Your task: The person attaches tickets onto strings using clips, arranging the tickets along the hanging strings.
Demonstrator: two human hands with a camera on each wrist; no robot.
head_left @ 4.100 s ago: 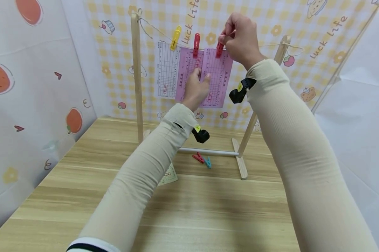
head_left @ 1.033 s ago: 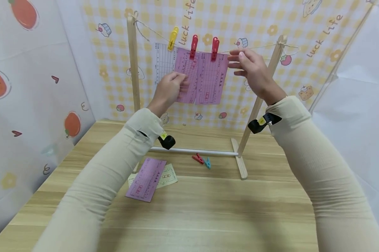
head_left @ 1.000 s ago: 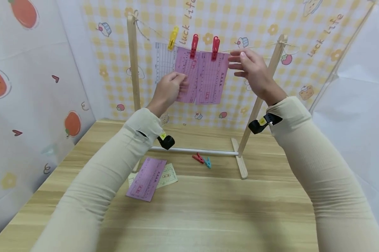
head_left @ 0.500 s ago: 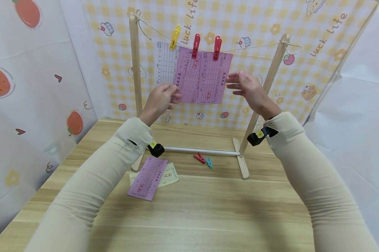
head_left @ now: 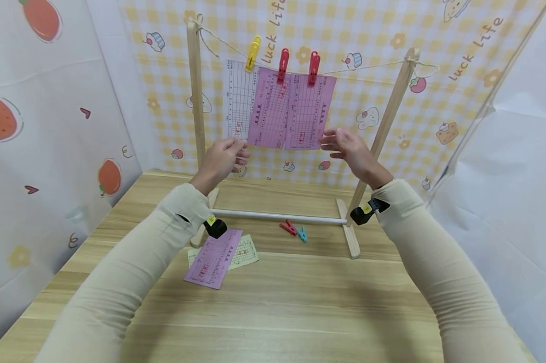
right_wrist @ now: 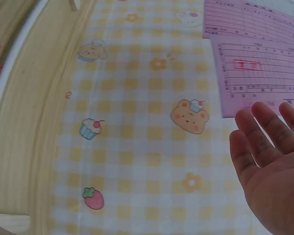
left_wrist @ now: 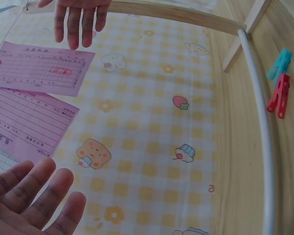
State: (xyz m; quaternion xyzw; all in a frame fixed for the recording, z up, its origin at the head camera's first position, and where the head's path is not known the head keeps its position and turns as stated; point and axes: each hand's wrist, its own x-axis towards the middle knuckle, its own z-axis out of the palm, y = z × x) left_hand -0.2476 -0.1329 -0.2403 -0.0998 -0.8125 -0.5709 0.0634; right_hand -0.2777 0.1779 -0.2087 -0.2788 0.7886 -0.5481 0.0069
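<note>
Three printed slips hang from a string (head_left: 366, 68) in the head view. A yellow clothespin (head_left: 253, 53) holds the white slip (head_left: 240, 98). Red clothespins hold the middle pink slip (head_left: 269, 112) and the right pink slip (head_left: 310, 113); one red clothespin (head_left: 283, 65) is left of the other red clothespin (head_left: 314, 67). My left hand (head_left: 220, 160) is by the lower left corner of the slips, its fingers loosely extended and holding nothing. Beside the right slip's lower edge, my right hand (head_left: 351, 154) has relaxed fingers and grips nothing. Whether its fingertips touch the paper I cannot tell.
On the wooden table (head_left: 291, 307) a pink slip (head_left: 214, 258) overlaps a yellowish slip (head_left: 244, 253). A red clothespin (head_left: 288, 228) and a blue clothespin (head_left: 302, 234) lie near the white rod (head_left: 277, 216). Wooden posts, left post (head_left: 196, 96) and right post (head_left: 391, 111), carry the string.
The right hand has let go of the right red clothespin. Both hands have come apart and lowered along the hanging slips. The pink slip on the table has come into view.
</note>
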